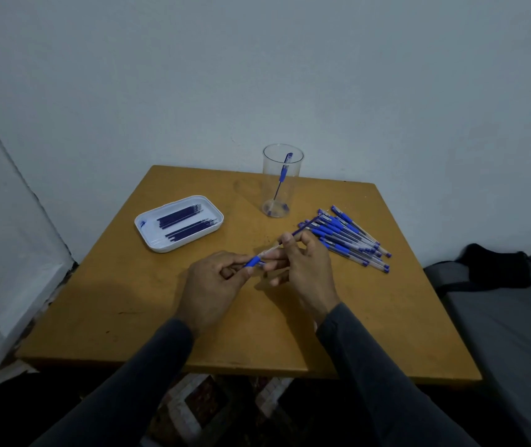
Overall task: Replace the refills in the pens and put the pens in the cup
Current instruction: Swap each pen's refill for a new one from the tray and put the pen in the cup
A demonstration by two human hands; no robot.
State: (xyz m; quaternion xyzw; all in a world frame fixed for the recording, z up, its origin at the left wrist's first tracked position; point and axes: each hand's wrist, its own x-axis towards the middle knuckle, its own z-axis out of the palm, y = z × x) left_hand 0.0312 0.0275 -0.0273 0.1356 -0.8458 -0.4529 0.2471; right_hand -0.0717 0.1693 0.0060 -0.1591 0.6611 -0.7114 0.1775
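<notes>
A: The pen (259,260) sits between our two hands above the middle of the table (148,301), half apart. Biggest worry first?

B: The table itself gives us no trouble. The cup (282,180) stands tall and narrow near the far edge with one pen leaning inside; a careless drop-in could tip it, we judge. Next, the pile of pens (348,238) lies just beyond our right hand (303,269), so a wide pull could scatter it.

A: And the tray (178,222) of spare refills to the left?

B: Well clear. The smallest risk is the likeliest: the refill (306,225) is thin, and drawn at an angle it could bend or slip free.

A: So, the fingers?

B: Our left hand (217,279) is curled, fingers (241,261) pinched on the blue grip end. Our right fingers (286,241) are pinched around the dark refill where it leaves the clear barrel, with the lower ones spread loosely under the pen.
</notes>
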